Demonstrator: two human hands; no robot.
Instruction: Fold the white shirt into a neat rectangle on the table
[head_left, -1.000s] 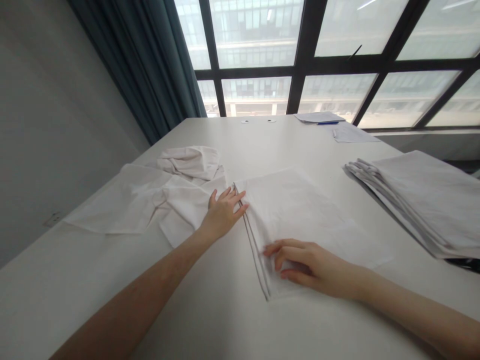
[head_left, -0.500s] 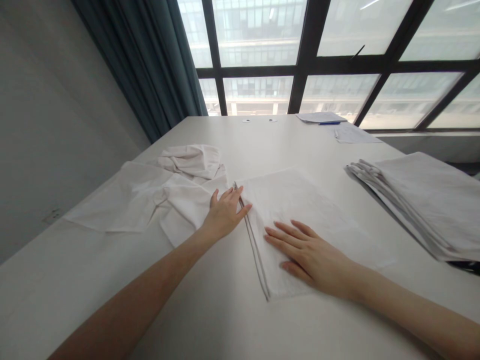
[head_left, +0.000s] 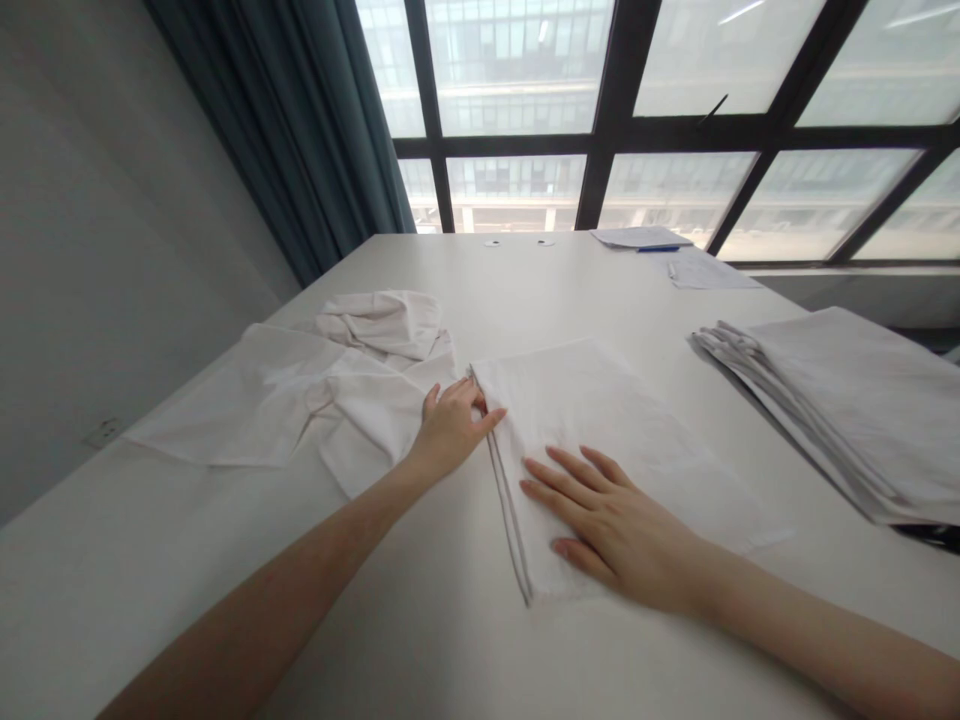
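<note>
A folded white cloth lies flat on the table, its layered edge toward the left. At that edge is my left hand, thumb on the top layer and fingers curled in at the fold, pinching it. My right hand rests palm down on the cloth's near part, fingers stretched out and slightly spread, gripping nothing. Just left of my left hand, a crumpled white cloth is spread loosely, bunched at its far end.
A stack of folded white cloths lies at the right side of the white table. Toward the window are papers and a blue pen. A dark blue curtain hangs at the far left.
My left fingers have curled in from lying stretched over the cloth's edge. My right hand has slid slightly left and nearer, and the cloth's near corner has shifted slightly left.
</note>
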